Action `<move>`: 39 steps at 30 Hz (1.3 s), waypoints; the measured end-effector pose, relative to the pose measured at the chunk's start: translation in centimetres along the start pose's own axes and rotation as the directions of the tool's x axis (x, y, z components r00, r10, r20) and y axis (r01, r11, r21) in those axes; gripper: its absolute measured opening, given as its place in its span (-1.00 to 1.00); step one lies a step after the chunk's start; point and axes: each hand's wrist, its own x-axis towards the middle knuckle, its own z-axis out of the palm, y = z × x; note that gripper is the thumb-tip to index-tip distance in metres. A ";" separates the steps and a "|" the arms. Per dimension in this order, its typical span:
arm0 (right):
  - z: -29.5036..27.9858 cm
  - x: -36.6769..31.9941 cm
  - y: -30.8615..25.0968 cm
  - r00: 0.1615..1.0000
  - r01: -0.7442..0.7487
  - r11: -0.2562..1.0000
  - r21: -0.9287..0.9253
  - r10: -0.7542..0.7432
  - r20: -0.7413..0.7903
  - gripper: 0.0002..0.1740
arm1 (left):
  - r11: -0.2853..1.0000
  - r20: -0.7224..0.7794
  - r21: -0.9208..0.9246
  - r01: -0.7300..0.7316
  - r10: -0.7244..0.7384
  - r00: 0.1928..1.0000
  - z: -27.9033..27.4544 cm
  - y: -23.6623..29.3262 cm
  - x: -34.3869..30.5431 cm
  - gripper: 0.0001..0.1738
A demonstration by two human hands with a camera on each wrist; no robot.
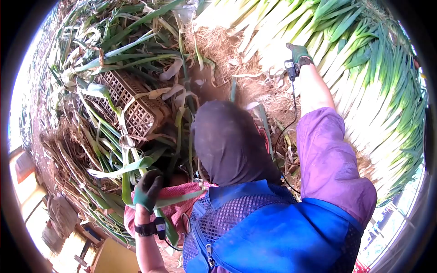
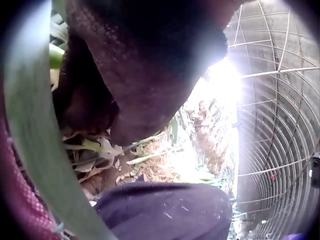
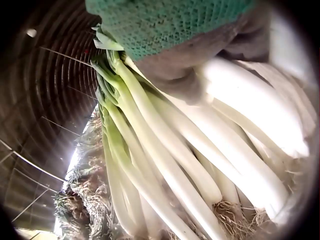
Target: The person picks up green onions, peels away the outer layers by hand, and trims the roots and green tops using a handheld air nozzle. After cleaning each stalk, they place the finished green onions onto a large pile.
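My right hand (image 1: pixel 300 53), in a green and grey work glove, is stretched out to the big pile of leeks (image 1: pixel 364 86). Its gloved fingers curl round the pale shank of a leek (image 3: pixel 250 102) in the right wrist view, above other white stalks with roots at their ends. On the other side, my left hand (image 1: pixel 148 189), in the same kind of glove, is held low with loosely bent fingers and nothing visible between them. A long green leek leaf (image 2: pixel 37 130) passes close to the left hand, over a pink checked cloth (image 1: pixel 175 204).
A tan plastic crate (image 1: pixel 132 104) lies tilted among heaped leek leaves and trimmings (image 1: pixel 100 41). Dry roots (image 1: pixel 223 50) line the pile's near edge. A dark trouser knee (image 2: pixel 165 210) and a ribbed tunnel wall (image 2: pixel 275 125) show in the left wrist view.
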 end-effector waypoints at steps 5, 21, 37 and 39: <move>-0.7 -1.2 -0.1 0.998 0.055 0.997 -0.053 -0.055 0.012 -0.23 | 0.979 0.158 0.202 -0.017 -0.015 0.987 3.1 1.0 1.5 -0.58; 1.3 -15.8 4.3 0.767 0.600 0.247 -0.761 -0.449 0.459 -0.47 | 0.998 0.218 -0.028 0.048 -0.041 0.975 7.1 -3.1 3.3 -0.58; 8.3 -15.7 13.2 0.832 0.532 0.781 -0.327 -0.412 0.371 -0.56 | 0.972 0.106 0.177 0.157 -0.178 0.978 7.6 -6.7 4.0 -0.40; 9.3 -18.7 14.6 0.864 0.491 0.853 -0.179 -0.450 0.227 -0.51 | 0.927 0.224 0.093 0.363 -0.375 0.900 8.3 -9.0 6.4 -0.38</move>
